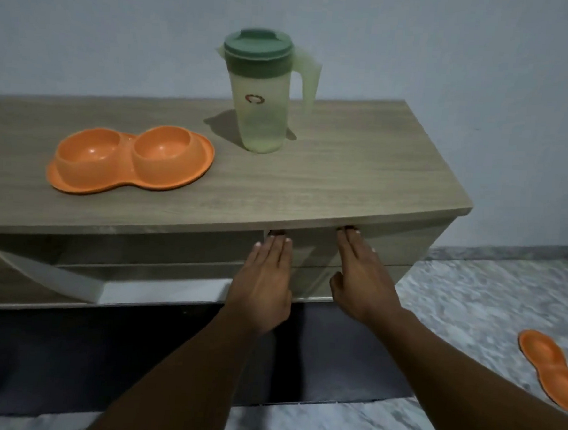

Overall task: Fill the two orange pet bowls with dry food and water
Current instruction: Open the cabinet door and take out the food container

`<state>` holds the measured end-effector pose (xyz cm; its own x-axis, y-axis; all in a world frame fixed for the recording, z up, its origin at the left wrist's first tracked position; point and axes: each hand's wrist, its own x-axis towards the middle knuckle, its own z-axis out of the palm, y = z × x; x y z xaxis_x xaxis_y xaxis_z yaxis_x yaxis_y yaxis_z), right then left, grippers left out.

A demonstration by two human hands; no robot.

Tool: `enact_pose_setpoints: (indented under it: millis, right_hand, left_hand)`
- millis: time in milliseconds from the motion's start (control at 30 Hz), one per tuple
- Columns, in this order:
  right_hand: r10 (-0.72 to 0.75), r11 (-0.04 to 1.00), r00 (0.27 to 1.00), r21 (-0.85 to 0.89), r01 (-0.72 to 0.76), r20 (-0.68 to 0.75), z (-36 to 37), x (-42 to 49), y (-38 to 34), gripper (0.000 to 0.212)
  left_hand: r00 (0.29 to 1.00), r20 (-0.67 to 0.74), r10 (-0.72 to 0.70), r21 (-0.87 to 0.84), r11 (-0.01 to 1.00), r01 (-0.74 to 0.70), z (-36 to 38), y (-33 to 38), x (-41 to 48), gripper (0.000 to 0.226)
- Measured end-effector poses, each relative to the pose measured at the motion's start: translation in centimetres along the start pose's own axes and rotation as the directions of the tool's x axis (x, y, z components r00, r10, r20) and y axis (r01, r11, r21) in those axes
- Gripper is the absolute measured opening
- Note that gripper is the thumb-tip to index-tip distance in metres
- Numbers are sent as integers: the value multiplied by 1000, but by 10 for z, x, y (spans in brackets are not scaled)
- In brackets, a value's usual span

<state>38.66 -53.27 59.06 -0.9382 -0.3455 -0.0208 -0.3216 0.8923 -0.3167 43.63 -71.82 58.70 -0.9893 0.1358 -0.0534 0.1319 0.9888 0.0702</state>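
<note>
An orange double pet bowl (129, 160) sits on the left of a wooden cabinet top (328, 171); both of its cups look empty. A translucent pitcher with a green lid (261, 93) stands upright to the right of the bowl, near the back. My left hand (263, 280) and my right hand (360, 279) lie flat with straight fingers against the drawer front (390, 251) just under the top's front edge, fingertips at the gap. Neither hand holds anything.
A second orange double bowl (549, 367) lies on the marble floor (469, 309) at the right. A curved pale cabinet panel (56, 274) runs below the top at the left. The dark space beneath the cabinet (101, 353) is shadowed. A pale wall (120, 38) stands behind.
</note>
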Motion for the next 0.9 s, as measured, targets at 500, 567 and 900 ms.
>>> enact_pose_setpoints:
  millis: [500, 567, 900]
  right_hand:
    - [-66, 992, 993, -117, 54, -96, 34, 16, 14, 83]
    - [-66, 991, 994, -121, 55, -88, 32, 14, 13, 84]
    - [-41, 999, 966, -6, 41, -254, 34, -8, 16, 71]
  left_hand:
    - [997, 40, 60, 173, 983, -66, 30, -6, 22, 87]
    - [998, 29, 53, 149, 987, -56, 30, -2, 21, 86]
    - [990, -114, 84, 73, 994, -76, 25, 1, 1, 79]
